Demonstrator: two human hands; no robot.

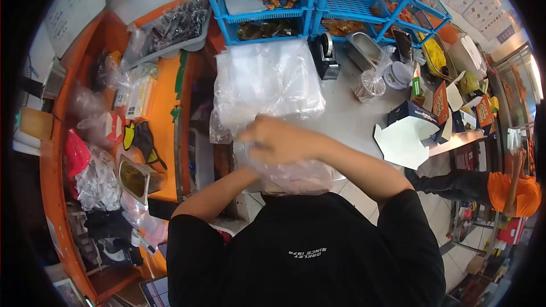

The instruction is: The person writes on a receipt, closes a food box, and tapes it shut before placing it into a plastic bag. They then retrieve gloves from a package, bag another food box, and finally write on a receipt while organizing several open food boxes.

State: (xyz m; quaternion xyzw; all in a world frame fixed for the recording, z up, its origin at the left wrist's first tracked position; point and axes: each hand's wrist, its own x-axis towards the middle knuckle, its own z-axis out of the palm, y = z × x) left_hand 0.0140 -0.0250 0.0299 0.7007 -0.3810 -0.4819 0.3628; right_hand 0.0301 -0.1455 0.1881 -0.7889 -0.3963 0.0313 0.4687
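My right hand (278, 141) is smeared by motion, its fingers curled in at a clear plastic bag (298, 177) in front of my chest. My left forearm (224, 192) reaches in from the left, and the hand at its end is hidden behind the plastic and my right hand. Just beyond my hands lies a thick stack of clear plastic bags (267, 77) on the metal table (355, 122). The bag at my hands looks crumpled, with something pale pink in or under it that I cannot make out.
Behind the stack stand blue tiered baskets (261, 14) and a black tape dispenser (325, 57). A tied bag (369, 84), metal tray (364, 50) and opened boxes (412, 131) lie to the right. Orange shelving (162, 131) is at left. Another person in orange (512, 190) is at far right.
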